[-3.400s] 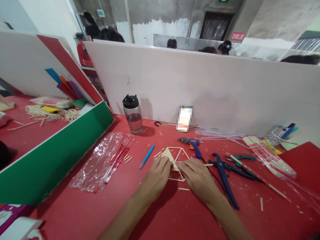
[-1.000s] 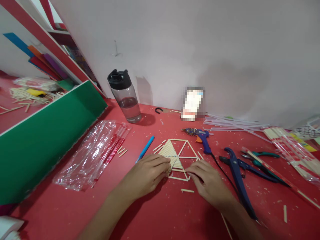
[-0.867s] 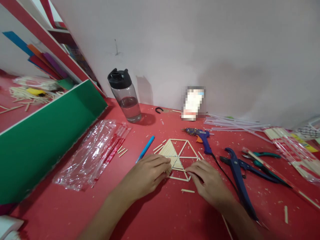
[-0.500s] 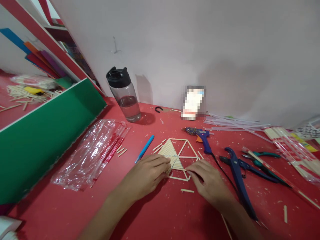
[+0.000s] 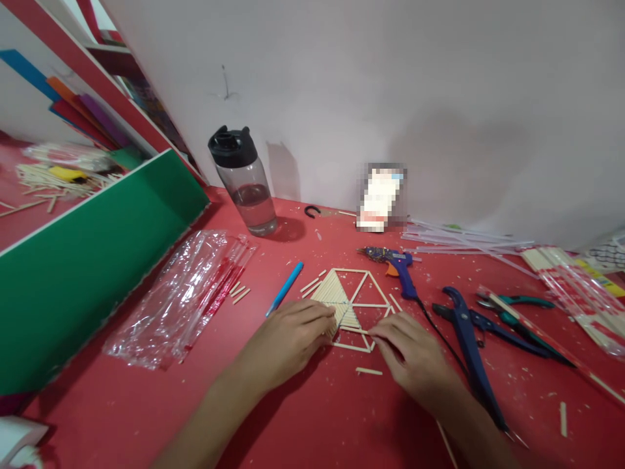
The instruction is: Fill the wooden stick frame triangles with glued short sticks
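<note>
A six-sided frame of thin wooden sticks [image 5: 370,305] lies flat on the red table, with its left and lower wedges filled by sticks laid side by side. My left hand [image 5: 297,332] is closed at the frame's left side, fingers bent over its edge and covering that corner. Between the thumb and fingers of my right hand [image 5: 407,352] is the end of a short wooden stick [image 5: 355,330], which lies across the lower wedge. The stick's other end is near my left fingertips. A loose cut stick [image 5: 369,371] lies just below the frame.
A blue glue gun [image 5: 398,264] lies behind the frame; blue-handled cutters [image 5: 471,345] and green-handled pliers [image 5: 517,319] lie right. A blue pen [image 5: 284,288], plastic wrapping [image 5: 166,299] and a water bottle [image 5: 247,189] are left. A phone [image 5: 381,198] leans on the wall.
The view has shifted slightly, so everything sits a little further right. Both hands keep nearly the same pose, the right still pinching the stick.
</note>
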The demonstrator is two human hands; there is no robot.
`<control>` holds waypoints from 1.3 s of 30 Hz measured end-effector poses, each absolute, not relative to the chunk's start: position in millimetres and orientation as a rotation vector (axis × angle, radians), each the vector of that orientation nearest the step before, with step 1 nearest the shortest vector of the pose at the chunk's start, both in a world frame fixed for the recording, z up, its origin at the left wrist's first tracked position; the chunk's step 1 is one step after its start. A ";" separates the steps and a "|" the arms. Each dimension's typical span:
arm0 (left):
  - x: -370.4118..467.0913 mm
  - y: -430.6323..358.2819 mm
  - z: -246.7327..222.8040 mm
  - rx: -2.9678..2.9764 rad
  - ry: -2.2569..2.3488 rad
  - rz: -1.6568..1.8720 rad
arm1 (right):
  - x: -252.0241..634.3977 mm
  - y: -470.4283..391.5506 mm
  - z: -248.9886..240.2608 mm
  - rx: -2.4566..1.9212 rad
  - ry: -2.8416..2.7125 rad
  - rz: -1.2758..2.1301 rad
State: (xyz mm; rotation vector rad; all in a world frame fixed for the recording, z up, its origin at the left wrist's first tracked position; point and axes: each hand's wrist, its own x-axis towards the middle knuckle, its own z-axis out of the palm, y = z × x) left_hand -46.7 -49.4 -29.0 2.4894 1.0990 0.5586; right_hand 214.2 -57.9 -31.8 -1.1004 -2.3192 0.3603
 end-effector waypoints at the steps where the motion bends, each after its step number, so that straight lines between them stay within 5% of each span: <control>1: -46.5 -49.5 -29.0 2.489 1.101 0.561 | 214.5 -58.0 -31.6 -1.101 -2.321 0.361; 39: -44.9 -50.0 -27.6 2.564 1.111 0.593 | 209.3 -62.3 -37.0 -1.194 -2.276 0.477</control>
